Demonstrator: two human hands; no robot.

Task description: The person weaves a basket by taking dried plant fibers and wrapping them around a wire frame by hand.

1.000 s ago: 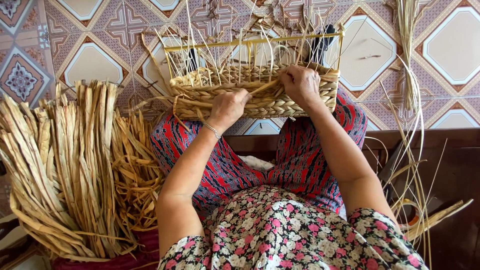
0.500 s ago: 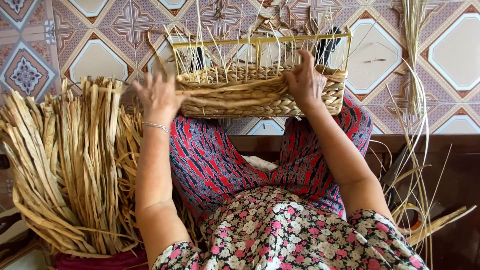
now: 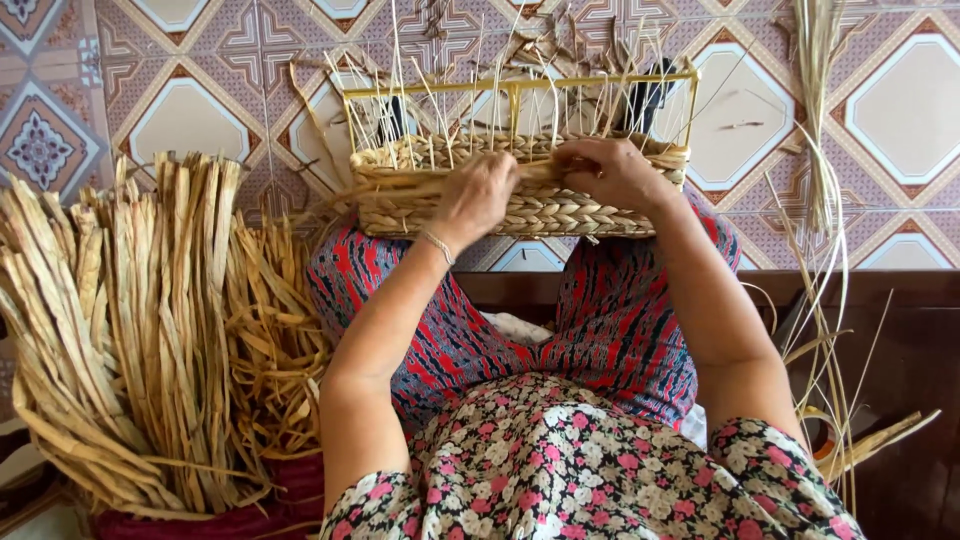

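The person is weaving a half-made basket (image 3: 520, 195) resting on the knees. The left hand (image 3: 480, 195) and right hand (image 3: 610, 170) are both closing on a dried strand (image 3: 540, 172) at the top woven row. Below the hands, several braided rows are sitting finished; above them, bare stakes (image 3: 470, 110) on the yellow frame (image 3: 515, 85) are waiting. A bundle of dried leaves (image 3: 130, 330) is standing to the left hand's outer side.

The left hand (image 3: 478, 198) and right hand (image 3: 610, 172) cover part of the half-woven basket (image 3: 520, 205) rim; fingertips are hidden. The dried-reed bundle (image 3: 130, 330) is cut off at the left edge.
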